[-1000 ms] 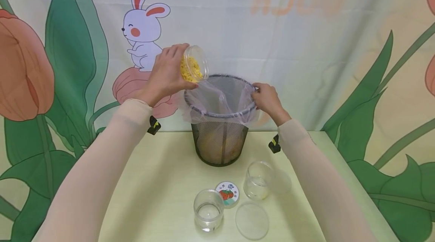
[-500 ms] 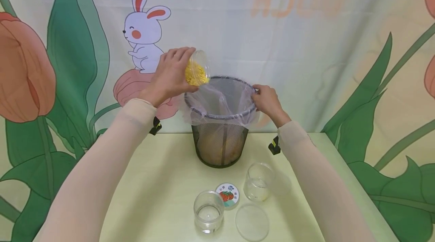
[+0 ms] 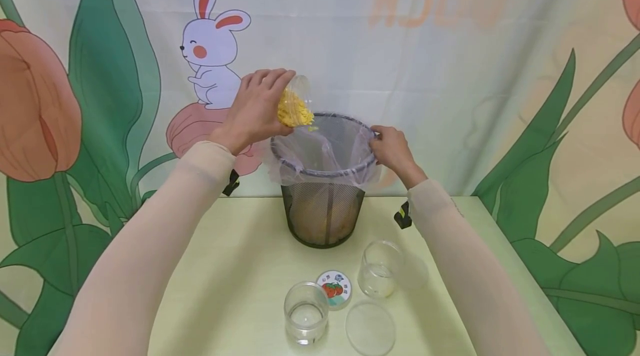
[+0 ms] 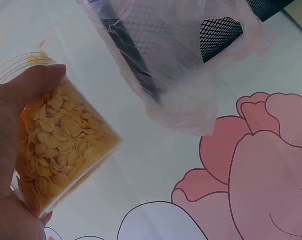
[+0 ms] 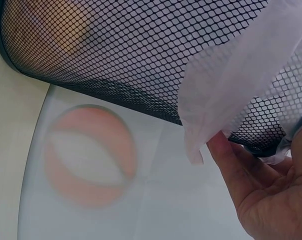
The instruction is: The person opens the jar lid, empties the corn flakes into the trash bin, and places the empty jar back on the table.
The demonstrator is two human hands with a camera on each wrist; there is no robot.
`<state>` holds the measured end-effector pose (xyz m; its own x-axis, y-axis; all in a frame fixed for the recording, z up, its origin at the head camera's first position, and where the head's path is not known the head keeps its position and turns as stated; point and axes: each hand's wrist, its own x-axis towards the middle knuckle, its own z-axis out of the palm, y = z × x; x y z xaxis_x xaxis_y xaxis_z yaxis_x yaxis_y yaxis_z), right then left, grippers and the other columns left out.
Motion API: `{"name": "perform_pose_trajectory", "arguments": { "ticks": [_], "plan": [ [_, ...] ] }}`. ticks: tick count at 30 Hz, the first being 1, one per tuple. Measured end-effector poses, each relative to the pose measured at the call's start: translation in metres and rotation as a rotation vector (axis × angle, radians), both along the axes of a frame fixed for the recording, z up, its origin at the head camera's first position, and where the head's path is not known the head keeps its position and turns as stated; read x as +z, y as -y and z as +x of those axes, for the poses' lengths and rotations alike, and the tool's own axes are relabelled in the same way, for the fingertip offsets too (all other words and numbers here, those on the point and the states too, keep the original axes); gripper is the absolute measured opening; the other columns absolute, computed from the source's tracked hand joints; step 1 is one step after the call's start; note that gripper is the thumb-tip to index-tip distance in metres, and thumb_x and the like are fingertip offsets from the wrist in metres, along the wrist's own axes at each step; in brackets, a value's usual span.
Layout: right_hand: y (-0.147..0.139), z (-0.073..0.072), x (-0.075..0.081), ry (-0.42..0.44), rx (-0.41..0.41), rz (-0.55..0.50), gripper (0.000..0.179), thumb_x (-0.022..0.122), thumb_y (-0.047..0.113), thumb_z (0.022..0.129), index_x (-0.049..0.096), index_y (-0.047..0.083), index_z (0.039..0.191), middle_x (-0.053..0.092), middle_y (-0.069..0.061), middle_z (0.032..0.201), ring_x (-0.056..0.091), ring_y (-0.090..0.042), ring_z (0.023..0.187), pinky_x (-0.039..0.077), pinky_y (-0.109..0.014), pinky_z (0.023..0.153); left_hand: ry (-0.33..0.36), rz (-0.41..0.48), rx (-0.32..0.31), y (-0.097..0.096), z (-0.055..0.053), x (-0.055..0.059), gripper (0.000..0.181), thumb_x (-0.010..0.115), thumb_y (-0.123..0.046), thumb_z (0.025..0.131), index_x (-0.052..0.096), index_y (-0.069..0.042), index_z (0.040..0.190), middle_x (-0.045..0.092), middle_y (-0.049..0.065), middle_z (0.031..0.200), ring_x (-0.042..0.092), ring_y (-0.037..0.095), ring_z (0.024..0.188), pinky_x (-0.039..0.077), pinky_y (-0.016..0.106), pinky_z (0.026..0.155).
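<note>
My left hand [image 3: 257, 106] grips a clear plastic jar [image 4: 71, 145] of yellow corn flakes [image 3: 295, 109], tipped with its mouth over the left side of the bin's rim. A few flakes spill out at the lip. Below stands a black mesh trash can [image 3: 322, 211], lined with a thin pinkish plastic bag [image 3: 330, 145] folded over the rim. My right hand [image 3: 394, 149] grips the rim on the right, fingers curled round it with the bag in between, as the right wrist view also shows. Something brownish shows through the mesh low in the bin.
In front of the bin on the pale table [image 3: 225, 289] stand two clear jars, a front one [image 3: 306, 314] and a right one [image 3: 381, 270]. Near them lie a round lid with a tomato picture [image 3: 334, 289] and a clear lid [image 3: 370, 328]. A printed curtain [image 3: 450, 67] hangs behind.
My left hand has moved slightly right and down, tipping the jar further; flakes have slid to its mouth and started falling out. My right hand stays on the rim.
</note>
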<state>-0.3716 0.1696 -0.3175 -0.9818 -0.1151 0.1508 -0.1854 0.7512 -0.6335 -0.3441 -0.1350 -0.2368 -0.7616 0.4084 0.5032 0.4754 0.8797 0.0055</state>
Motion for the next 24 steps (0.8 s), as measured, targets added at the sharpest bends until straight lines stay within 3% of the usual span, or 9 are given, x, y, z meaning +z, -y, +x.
{"name": "perform_pose_trajectory", "arguments": {
  "ticks": [14, 24],
  "plan": [
    [-0.0001, -0.0001, 0.0013, -0.001, -0.009, 0.005, 0.055, 0.043, 0.012, 0.092, 0.044, 0.008, 0.147, 0.066, -0.018, 0.126, 0.07, -0.02, 0.068, 0.059, -0.029, 0.061, -0.052, -0.063, -0.031, -0.0054, -0.0081, -0.0024, 0.107, 0.087, -0.038, 0.067, 0.028, -0.015, 0.154, 0.038, 0.009, 0.155, 0.033, 0.033, 0.14, 0.021, 0.052, 0.119],
    [-0.0005, -0.0006, 0.0007, -0.005, -0.004, 0.0, 0.056, 0.042, 0.011, 0.092, 0.044, 0.008, 0.148, 0.063, -0.019, 0.13, 0.071, -0.024, 0.073, 0.059, -0.029, 0.061, -0.084, -0.113, -0.027, -0.0077, -0.0089, -0.0036, 0.104, 0.087, -0.035, 0.068, 0.03, -0.016, 0.153, 0.038, 0.008, 0.155, 0.032, 0.031, 0.142, 0.017, 0.053, 0.121]
  ]
}}
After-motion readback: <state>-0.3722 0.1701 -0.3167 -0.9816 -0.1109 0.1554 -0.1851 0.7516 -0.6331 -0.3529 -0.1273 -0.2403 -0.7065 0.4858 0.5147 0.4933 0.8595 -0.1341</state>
